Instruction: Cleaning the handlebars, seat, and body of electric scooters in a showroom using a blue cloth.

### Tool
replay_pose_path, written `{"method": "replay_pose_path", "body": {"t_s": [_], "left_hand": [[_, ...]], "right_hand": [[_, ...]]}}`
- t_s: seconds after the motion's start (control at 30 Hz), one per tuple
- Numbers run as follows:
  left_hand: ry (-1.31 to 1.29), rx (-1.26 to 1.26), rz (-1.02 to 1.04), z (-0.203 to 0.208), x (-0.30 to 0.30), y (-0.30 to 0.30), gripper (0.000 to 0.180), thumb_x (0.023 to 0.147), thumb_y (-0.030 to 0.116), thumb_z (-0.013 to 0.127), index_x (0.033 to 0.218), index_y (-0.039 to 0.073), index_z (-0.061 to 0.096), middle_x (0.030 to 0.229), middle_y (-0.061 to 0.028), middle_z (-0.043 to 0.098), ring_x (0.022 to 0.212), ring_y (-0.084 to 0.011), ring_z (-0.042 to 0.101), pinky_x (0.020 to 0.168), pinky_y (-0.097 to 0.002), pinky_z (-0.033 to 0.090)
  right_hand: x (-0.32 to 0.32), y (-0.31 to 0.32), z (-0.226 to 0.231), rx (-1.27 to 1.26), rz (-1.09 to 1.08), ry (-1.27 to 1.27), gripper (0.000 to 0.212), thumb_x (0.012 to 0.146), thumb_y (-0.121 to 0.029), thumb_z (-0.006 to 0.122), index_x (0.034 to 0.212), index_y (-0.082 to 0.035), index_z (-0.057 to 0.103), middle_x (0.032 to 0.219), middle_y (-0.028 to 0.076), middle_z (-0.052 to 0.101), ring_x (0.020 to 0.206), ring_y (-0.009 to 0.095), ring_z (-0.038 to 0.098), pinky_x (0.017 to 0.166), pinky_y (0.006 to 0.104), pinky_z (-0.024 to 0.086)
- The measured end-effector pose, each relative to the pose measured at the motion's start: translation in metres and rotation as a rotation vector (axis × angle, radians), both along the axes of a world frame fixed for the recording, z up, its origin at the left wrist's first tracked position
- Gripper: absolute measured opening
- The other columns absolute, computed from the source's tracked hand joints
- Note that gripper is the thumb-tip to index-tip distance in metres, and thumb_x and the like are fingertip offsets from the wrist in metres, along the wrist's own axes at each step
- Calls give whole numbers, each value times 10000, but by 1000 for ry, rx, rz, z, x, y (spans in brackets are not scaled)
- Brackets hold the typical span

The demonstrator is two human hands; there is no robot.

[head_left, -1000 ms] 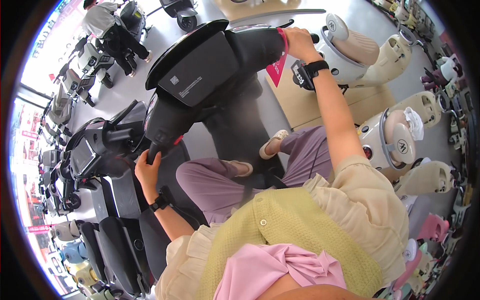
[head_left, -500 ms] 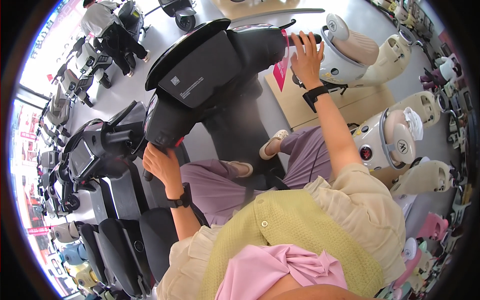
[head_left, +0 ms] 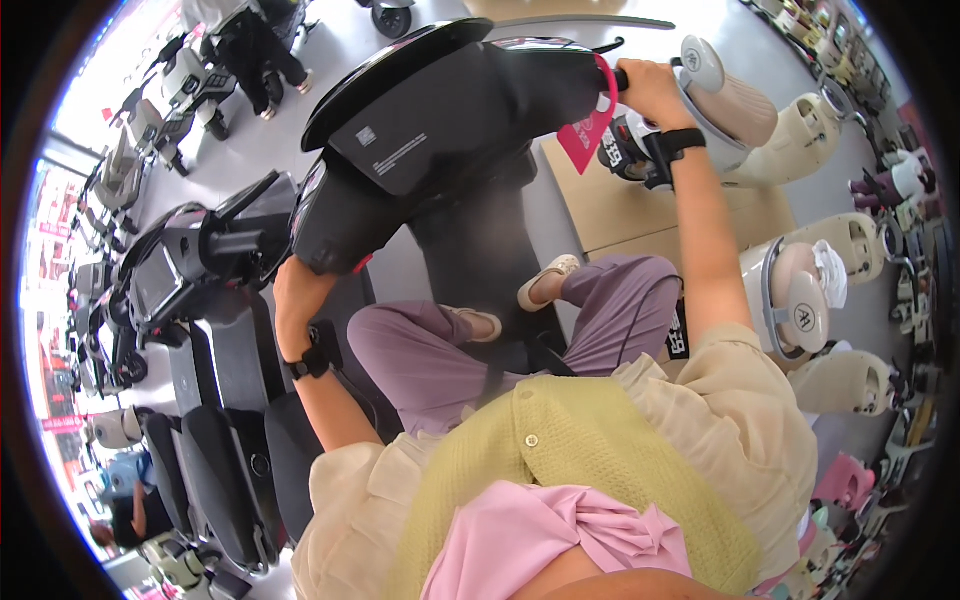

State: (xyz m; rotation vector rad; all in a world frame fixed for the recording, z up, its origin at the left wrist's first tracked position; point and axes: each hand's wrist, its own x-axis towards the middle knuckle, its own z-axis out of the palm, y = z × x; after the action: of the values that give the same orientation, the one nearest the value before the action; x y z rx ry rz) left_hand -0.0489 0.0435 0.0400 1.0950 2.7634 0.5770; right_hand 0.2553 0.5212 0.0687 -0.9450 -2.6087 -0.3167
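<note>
I sit astride a black scooter (head_left: 425, 140), both arms stretched forward to its handlebar. My left hand (head_left: 303, 292) is closed at the bar's left end; the grip there is hidden under my fingers. On the far right, my right hand (head_left: 655, 92) wraps round the right handlebar grip (head_left: 622, 79). Beside that hand a pink-red tag (head_left: 583, 145) hangs from the bar by a loop. Each wrist wears a black band. My light shoes (head_left: 548, 283) rest low on the dark footboard (head_left: 470, 260), between purple trouser legs.
Close on my left stands another dark scooter (head_left: 215, 255), with black seats (head_left: 220, 490) behind it. Cream scooters (head_left: 800, 150) line the right, by a wooden platform (head_left: 620, 215). A person in dark trousers (head_left: 240, 60) stands far left; another person's arm (head_left: 138, 510) shows lower left.
My right hand's fingers, spread over the grip before, have closed round it. My left hand has also wrapped in tighter. The view has shifted slightly, and another person now shows at lower left.
</note>
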Motion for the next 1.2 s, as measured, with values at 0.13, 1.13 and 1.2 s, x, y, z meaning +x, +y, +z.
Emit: {"method": "replay_pose_path", "body": {"t_s": [0.13, 1.13, 1.2], "left_hand": [[-91, -40, -54, 1, -11, 0, 311, 630, 216, 756, 806, -36, 707, 750, -239, 672, 746, -389, 675, 658, -410, 523], [443, 181, 210, -37, 28, -53, 281, 755, 248, 760, 925, 85, 607, 783, -88, 646, 770, -309, 640, 669, -409, 474], [319, 150, 189, -28, 26, -56, 307, 766, 305, 768, 920, 81, 623, 749, -105, 654, 742, -316, 648, 653, -411, 479]], "right_hand": [[-13, 13, 21, -255, -39, -271, 423, 723, -441, 753, 975, -104, 711, 933, 160, 718, 940, 338, 688, 858, 427, 529], [-13, -9, -34, 217, 127, 193, 333, 790, -162, 671, 1107, -79, 610, 1038, 80, 644, 1044, 288, 596, 955, 418, 406], [-15, -2, -27, 190, 145, 141, 217, 799, -174, 661, 986, -66, 648, 895, 125, 679, 899, 339, 649, 812, 425, 489]]}}
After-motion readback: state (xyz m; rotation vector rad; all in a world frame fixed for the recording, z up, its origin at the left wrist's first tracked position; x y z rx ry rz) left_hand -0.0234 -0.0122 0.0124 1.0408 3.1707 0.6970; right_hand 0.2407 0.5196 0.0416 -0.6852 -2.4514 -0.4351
